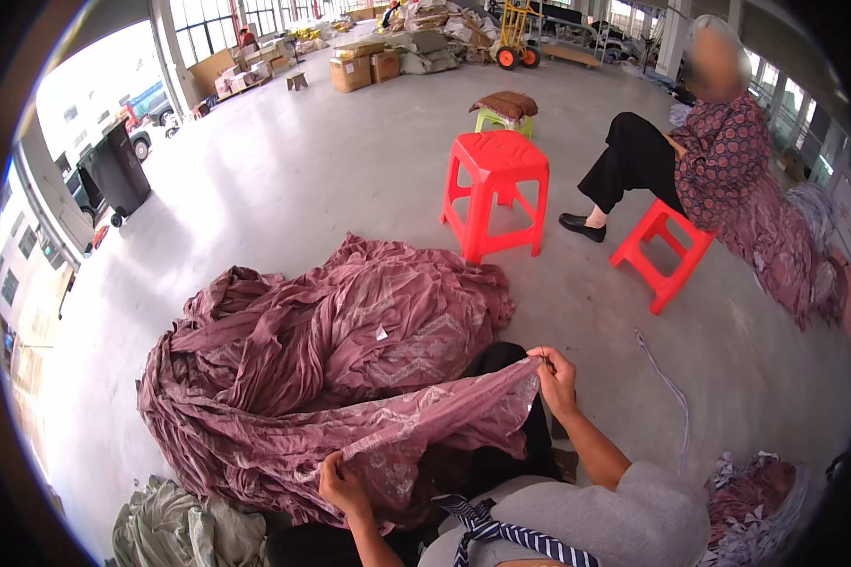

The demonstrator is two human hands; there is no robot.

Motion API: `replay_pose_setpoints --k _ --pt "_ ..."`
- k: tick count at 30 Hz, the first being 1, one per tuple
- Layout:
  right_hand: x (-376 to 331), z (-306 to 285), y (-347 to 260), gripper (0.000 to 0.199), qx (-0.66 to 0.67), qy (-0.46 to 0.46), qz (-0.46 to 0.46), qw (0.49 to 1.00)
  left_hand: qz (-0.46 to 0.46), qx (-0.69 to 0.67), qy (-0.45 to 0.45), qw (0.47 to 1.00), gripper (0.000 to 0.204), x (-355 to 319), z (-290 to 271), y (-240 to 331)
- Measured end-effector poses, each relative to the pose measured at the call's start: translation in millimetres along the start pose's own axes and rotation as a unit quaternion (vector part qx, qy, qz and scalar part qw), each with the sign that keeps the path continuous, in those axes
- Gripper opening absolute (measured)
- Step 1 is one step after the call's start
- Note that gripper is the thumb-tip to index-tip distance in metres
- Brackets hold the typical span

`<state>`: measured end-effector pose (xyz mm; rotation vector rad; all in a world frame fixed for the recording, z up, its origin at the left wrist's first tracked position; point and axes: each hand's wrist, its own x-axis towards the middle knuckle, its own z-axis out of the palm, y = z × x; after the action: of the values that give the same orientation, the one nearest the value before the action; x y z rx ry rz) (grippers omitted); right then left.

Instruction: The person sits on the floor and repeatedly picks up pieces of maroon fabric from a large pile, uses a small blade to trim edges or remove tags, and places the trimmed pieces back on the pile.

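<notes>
In the near middle of the scene, the left hand (345, 484) and the right hand (556, 383) are working well apart, with one cloth (444, 406) stretching between them. The left hand is gripping the cloth's near edge, fingers bent over it, while the right hand is pinching a far corner between thumb and fingers. Something small and dark is showing at the right fingertips; what it is, I cannot tell. The cloth is mauve with a pale pattern, and it is draping over the wearer's legs and running left into a big rumpled heap on the floor (284, 175). A white tag (381, 334) is lying on the heap.

At near left, a pale green cloth (184, 529) is lying bunched beside the heap. At near right, scraps (752, 510) are sitting in a pile, and a thin strip (669, 383) is trailing across the floor.

Just beyond the heap, a red stool (496, 170) is standing. To its right, another person (728, 142) in a patterned top is sitting on a second red stool (667, 250). Farther off, a cushion (506, 104) is resting on a green stool (487, 121). At far left, a dark bin (118, 170) is standing.
</notes>
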<state>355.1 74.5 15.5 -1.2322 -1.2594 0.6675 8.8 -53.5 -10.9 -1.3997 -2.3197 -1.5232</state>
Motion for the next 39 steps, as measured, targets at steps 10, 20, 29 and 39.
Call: replay_pose_setpoints --k 10,20,29,39 --pt "0 -10 35 0.019 -0.008 0.026 0.037 0.999 0.020 0.003 -0.049 0.999 0.014 -3 -9 -5" --pt "-4 -9 45 0.013 -0.007 0.023 0.050 0.998 0.009 0.013 -0.031 0.999 0.015 -3 -16 -5" --pt "-15 -13 104 0.012 -0.043 0.055 0.088 0.994 0.064 -0.001 -0.051 0.997 0.016 -4 -7 -7" --pt "-27 -19 143 0.019 0.025 0.002 0.204 0.979 0.036 0.024 -0.134 0.990 0.014 -13 -9 -23"
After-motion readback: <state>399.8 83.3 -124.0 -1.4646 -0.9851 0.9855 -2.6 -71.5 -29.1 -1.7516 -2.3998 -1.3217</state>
